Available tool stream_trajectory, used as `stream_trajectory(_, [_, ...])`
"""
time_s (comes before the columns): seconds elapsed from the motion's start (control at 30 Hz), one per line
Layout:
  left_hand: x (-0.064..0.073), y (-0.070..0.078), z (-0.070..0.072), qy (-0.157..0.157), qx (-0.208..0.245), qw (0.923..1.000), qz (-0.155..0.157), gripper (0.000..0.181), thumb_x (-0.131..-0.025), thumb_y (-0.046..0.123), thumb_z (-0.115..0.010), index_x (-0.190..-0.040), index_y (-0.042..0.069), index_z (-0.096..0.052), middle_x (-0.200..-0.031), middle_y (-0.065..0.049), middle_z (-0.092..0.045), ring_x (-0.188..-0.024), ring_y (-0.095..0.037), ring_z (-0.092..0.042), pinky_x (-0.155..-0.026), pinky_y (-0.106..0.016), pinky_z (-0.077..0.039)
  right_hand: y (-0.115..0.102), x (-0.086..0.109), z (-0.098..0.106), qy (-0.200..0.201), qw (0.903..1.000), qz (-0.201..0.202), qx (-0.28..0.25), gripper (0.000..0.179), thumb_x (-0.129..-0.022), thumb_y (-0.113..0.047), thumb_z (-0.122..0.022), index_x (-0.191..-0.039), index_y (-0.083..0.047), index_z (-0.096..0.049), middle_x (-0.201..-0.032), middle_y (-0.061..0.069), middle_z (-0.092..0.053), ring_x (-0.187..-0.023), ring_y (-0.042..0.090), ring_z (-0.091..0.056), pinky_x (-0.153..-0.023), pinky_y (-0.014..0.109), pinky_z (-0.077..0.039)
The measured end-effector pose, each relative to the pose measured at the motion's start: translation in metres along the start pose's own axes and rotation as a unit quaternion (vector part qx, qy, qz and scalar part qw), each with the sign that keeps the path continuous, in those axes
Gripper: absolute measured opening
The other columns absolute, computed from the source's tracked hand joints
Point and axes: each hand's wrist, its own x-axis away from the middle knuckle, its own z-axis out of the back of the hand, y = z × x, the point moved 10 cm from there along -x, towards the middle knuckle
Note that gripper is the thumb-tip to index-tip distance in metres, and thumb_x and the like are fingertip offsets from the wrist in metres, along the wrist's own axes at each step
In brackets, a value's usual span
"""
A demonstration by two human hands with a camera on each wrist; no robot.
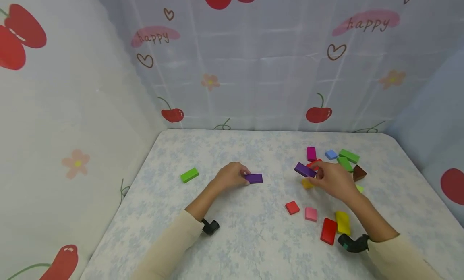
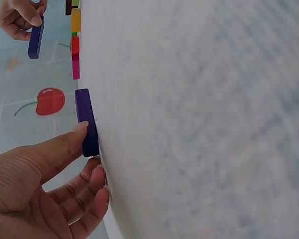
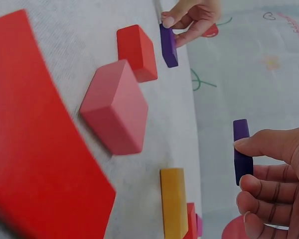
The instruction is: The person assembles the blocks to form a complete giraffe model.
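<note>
1. Where the tabletop (image 1: 250, 243) comes nearest, a large red block (image 1: 328, 231) and a yellow block (image 1: 342, 222) lie side by side, close to the black camera (image 1: 353, 244) on the right wrist.
2. A little beyond them, a pink block (image 1: 311, 214) and a small red block (image 1: 292, 208) rest apart from each other, the red one farther left.
3. Past these, the left hand (image 1: 231, 175) holds one purple block (image 1: 255, 178) by its left end, low at the middle of the tabletop (whether it touches the surface, I cannot tell). The grip is narrowed to the block's thickness.
4. Over to the right, the right hand (image 1: 333, 180) pinches a second purple block (image 1: 303, 169), raised off the tabletop and slanted; this grip too is drawn in to the block's thickness, between thumb and fingers.
5. An orange block (image 1: 307, 184) shows partly hidden near that raised block.
6. Well left of the left hand, a bright green block (image 1: 189, 175) lies alone.
7. Behind the right hand are a brown block (image 1: 359, 173), two green blocks (image 1: 349, 155), a small blue block (image 1: 331, 154) and a magenta block (image 1: 311, 154).
8. Farthest back hangs a curtain (image 1: 253, 70) printed with cherries, hearts and "happy".
</note>
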Motion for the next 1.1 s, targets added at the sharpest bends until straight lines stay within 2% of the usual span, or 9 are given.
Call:
stream_trajectory(0.33, [0.015,-0.027,0.013,0.008,0.023,0.9995,0.022,0.029,-0.088,0.020,-0.081,-0.117,0.014,-0.077,-0.102,-0.002,-0.071,-0.088,-0.015,-0.063,-0.075,-0.034,-0.050,-0.032,-0.013,-0.007,-0.011,0.9996,0.025,-0.009,0.033,-0.085,-0.023,-0.084,-0.108,-0.003,-0.070,-0.068,-0.001,-0.056,-0.060,0.017,-0.049,-0.052,0.030,-0.044])
stream_trajectory(0.57, [0.023,-0.040,0.021,0.012,0.062,0.9980,0.007,0.028,-0.086,0.012,-0.083,-0.113,0.010,-0.078,-0.098,-0.003,-0.069,-0.087,-0.016,-0.060,-0.076,-0.033,-0.049,-0.052,-0.017,-0.012,0.001,0.9982,0.053,-0.027,0.031,-0.085,-0.022,-0.083,-0.107,-0.005,-0.070,-0.068,-0.003,-0.057,-0.058,0.015,-0.049,-0.051,0.031,-0.043])
stream_trajectory(0.77, [0.029,-0.046,0.024,0.004,0.104,0.9945,-0.015,0.029,-0.086,0.010,-0.082,-0.114,0.010,-0.077,-0.105,-0.003,-0.068,-0.091,-0.017,-0.060,-0.079,-0.033,-0.050,-0.067,-0.018,-0.020,0.000,0.9975,0.061,-0.037,0.033,-0.083,-0.023,-0.085,-0.109,-0.007,-0.071,-0.068,-0.004,-0.057,-0.058,0.014,-0.049,-0.050,0.029,-0.043])
stream_trajectory(0.9, [0.031,-0.050,0.023,0.001,0.123,0.9921,-0.022,0.026,-0.090,0.012,-0.079,-0.116,0.010,-0.077,-0.106,-0.003,-0.066,-0.084,-0.015,-0.058,-0.074,-0.031,-0.049,-0.077,-0.018,-0.027,-0.002,0.9964,0.073,-0.043,0.033,-0.083,-0.022,-0.086,-0.108,-0.007,-0.071,-0.067,-0.004,-0.056,-0.057,0.013,-0.049,-0.049,0.028,-0.041])
stream_trajectory(1.1, [0.030,-0.058,0.024,0.027,0.173,0.9842,-0.024,0.022,-0.095,0.015,-0.074,-0.116,0.010,-0.077,-0.104,-0.003,-0.070,-0.079,-0.014,-0.063,-0.068,-0.030,-0.052,-0.091,-0.016,-0.040,-0.021,0.9949,0.082,-0.055,0.034,-0.084,-0.020,-0.085,-0.111,-0.006,-0.071,-0.067,-0.006,-0.056,-0.055,0.012,-0.047,-0.048,0.026,-0.038])
